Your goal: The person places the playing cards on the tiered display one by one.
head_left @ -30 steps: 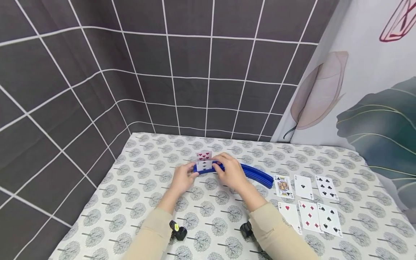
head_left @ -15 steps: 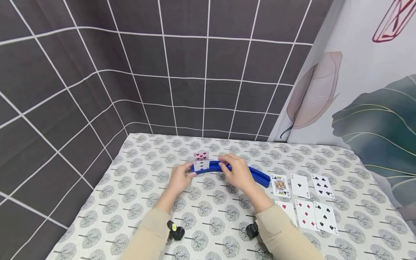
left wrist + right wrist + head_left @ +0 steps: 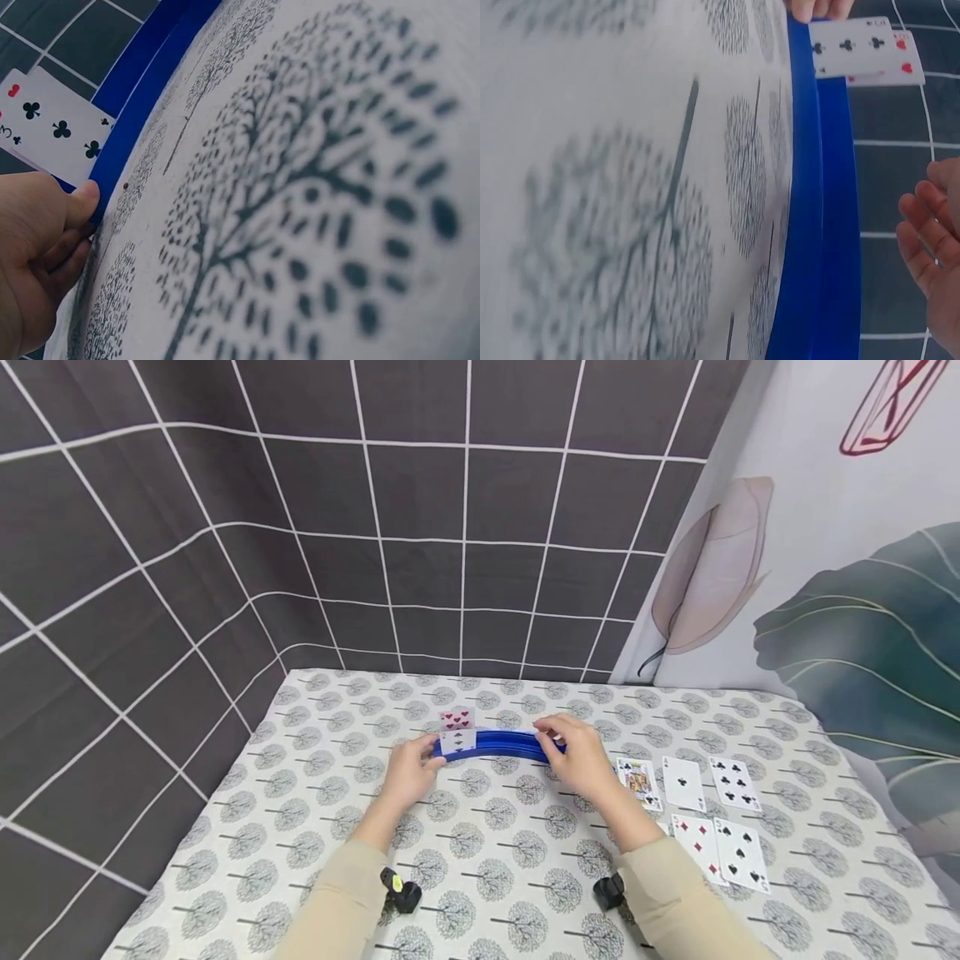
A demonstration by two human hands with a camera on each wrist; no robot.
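A curved blue card holder (image 3: pixel 510 743) lies on the tablecloth. At its left end a three of clubs (image 3: pixel 457 742) stands in front, with a hearts card (image 3: pixel 457 718) rising behind it. My left hand (image 3: pixel 408 772) grips that end, its thumb on the front wall in the left wrist view. My right hand (image 3: pixel 585 758) is over the right part of the holder, which it partly hides. In the right wrist view the fingers (image 3: pixel 922 225) of that hand are loosely bent and hold nothing.
Right of the holder lie face-up cards: a king of clubs (image 3: pixel 637 783), ace of clubs (image 3: pixel 682 783), six of clubs (image 3: pixel 734 783), five of diamonds (image 3: pixel 697 845) and five of spades (image 3: pixel 741 855). A dark tiled-pattern backdrop (image 3: pixel 420 568) rises behind the table.
My right hand has moved rightward along the holder, away from the standing cards. The left hand keeps its grip. The right arm now covers the two of hearts.
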